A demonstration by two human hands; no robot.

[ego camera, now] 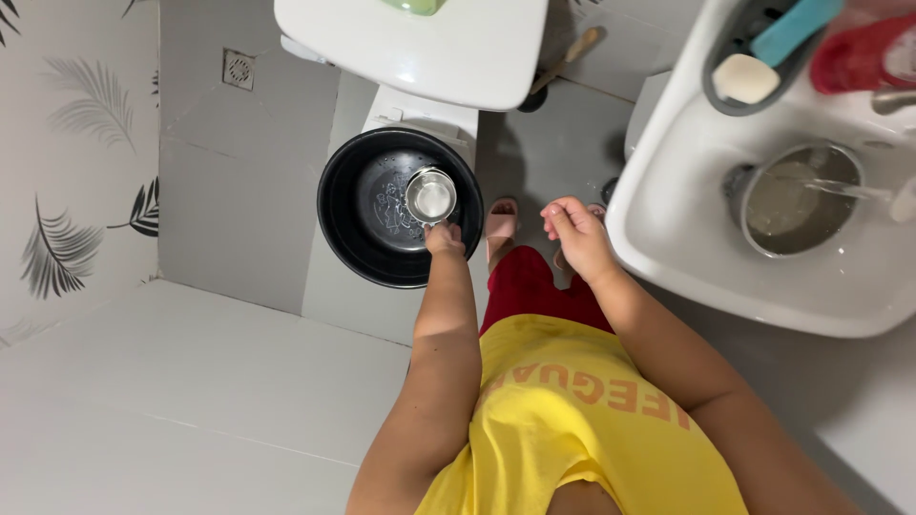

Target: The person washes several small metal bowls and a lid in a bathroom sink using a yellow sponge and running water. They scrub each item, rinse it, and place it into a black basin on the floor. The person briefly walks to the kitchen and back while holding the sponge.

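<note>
Nearest the camera: yellow shirt [582, 429], red shorts [520, 286], both forearms reaching fwd. Left hand [445, 238] closed on the rim/handle of a small steel cup [431, 195], holding it over the middle of a black pan [399, 207]; can't tell whether cup touches pan bottom. Pan perched on a narrow white ledge under the toilet [420, 48], overhanging both sides, so easy to tip w/ any downward push from cup or wrist; would drop onto grey floor [239, 200] near the pink slipper [501, 221]. Grip on cup looks like fingertips only, wet metal prob slippery, could slide out and clang into pan, maybe chip its coating. Right hand [575, 234] loosely curled, holding nothing, hovering just beside sink [668, 248] edge; no support if balance goes on wet tile. Farther right, tap water running into steel pot [800, 198] in sink, unattended, looks near full, could overflow or splash. Beyond, caddy [754, 57] w/ soap & teal brush sat on sink rim, could get knocked in.
</note>
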